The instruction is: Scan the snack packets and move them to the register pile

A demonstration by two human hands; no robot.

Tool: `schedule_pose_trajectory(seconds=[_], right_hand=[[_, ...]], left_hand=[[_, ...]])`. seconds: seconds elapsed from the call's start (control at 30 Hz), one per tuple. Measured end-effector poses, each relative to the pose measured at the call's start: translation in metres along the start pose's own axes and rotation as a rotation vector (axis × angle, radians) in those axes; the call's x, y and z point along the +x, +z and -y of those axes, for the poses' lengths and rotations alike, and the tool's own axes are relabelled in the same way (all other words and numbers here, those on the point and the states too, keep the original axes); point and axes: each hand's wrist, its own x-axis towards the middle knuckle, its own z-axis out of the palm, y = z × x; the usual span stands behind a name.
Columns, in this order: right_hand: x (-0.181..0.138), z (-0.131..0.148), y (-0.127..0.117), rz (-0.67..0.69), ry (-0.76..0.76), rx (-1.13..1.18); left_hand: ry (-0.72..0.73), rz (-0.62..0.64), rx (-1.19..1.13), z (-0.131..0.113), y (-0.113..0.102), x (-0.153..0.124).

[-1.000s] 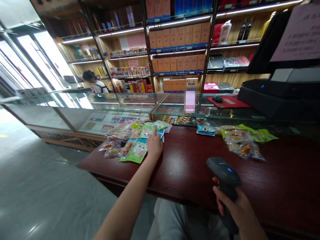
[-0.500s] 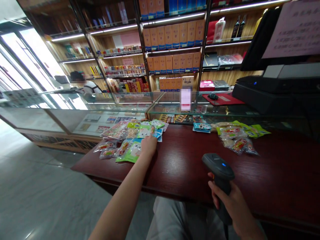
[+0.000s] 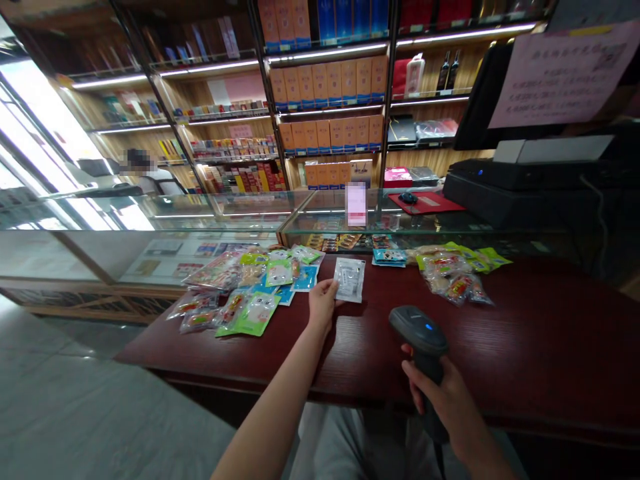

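Note:
My left hand (image 3: 323, 301) pinches a small silvery-white packet (image 3: 349, 279) by its lower left corner and holds it just above the dark red counter (image 3: 525, 353). To its left lies a pile of snack packets (image 3: 250, 287), mostly green, blue and clear. My right hand (image 3: 440, 393) is wrapped round the grip of a black barcode scanner (image 3: 419, 331) with a blue light on top. The scanner's head points towards the held packet, a short way to its right and nearer to me.
A second heap of snack packets (image 3: 453, 273) and a few blue packets (image 3: 389, 257) lie at the counter's far edge. Behind stand glass display cases (image 3: 210, 223), a black till unit (image 3: 520, 187) and stocked shelves (image 3: 325, 87). A person (image 3: 143, 175) is far left.
My left hand has lifted a silvery-white packet out of the left pile and carried it right, towards the scanner. The right hand keeps hold of the scanner.

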Motion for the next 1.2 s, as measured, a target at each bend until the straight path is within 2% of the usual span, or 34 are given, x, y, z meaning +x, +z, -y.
schedule_pose_trajectory(seconds=[0.1,0.27,0.53,0.8,1.0,1.2], right_hand=[[0.001,-0.002,0.0,0.029,-0.013,-0.003],[-0.003,-0.002,0.001,0.079,-0.035,-0.096],[-0.016,0.001,0.005,0.128,-0.011,-0.321],[-0.016,-0.002,0.004,0.136,-0.011,-0.367],[-0.014,-0.004,0.0,0.184,-0.035,-0.403],[-0.013,-0.006,-0.001,0.194,-0.024,-0.399]], left_hand=[[-0.044,0.051,-0.117,0.007,0.007,-0.005],[0.019,0.109,-0.095,0.008,0.008,-0.005],[0.051,0.096,0.002,0.009,0.011,-0.009],[0.058,0.104,0.023,0.011,0.013,-0.008],[0.129,0.082,0.045,0.012,0.013,-0.007],[0.067,0.093,0.017,0.008,0.013,-0.009]])
